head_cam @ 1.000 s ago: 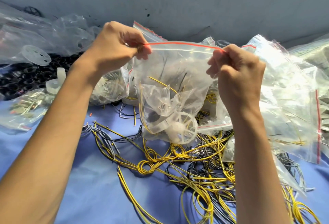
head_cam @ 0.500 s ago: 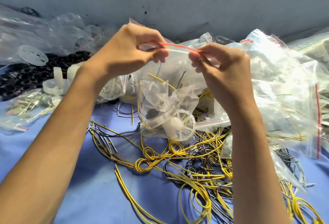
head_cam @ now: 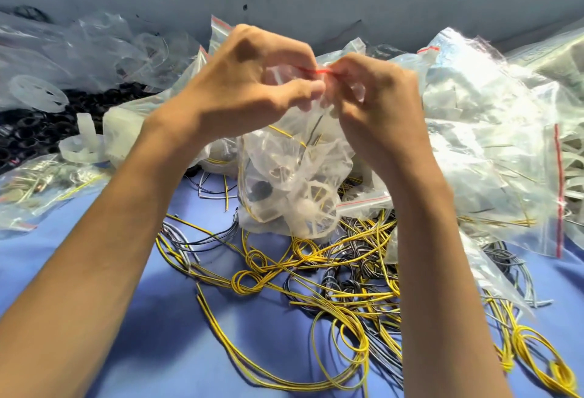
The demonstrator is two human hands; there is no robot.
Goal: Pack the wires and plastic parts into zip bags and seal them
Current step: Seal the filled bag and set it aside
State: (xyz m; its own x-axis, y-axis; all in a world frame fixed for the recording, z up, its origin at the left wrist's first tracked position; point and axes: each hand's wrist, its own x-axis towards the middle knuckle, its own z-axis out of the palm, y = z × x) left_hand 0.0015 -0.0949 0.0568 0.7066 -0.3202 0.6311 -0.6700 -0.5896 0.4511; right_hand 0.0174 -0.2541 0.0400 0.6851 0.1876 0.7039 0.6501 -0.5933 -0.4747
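Observation:
A clear zip bag point(head_cam: 294, 173) with a red strip along its mouth hangs between both hands above the table. Inside it lie a white spoked plastic wheel point(head_cam: 316, 208), a yellow wire and a dark part. My left hand point(head_cam: 252, 87) and my right hand point(head_cam: 379, 100) pinch the red strip at its middle, fingertips almost touching. Below the bag, yellow and grey wires point(head_cam: 331, 280) sprawl in loose coils on the blue cloth point(head_cam: 158, 334).
Filled zip bags point(head_cam: 493, 151) are heaped at the right and behind. At the left lie more clear bags point(head_cam: 63, 53), loose white plastic parts point(head_cam: 82, 141), a pile of black rings point(head_cam: 25, 132) and a bag of small metal pieces point(head_cam: 34, 189). A grey wall stands behind.
Both hands have slid inward along the red strip from the bag's two corners and now meet at its middle. The bag hangs in about the same place.

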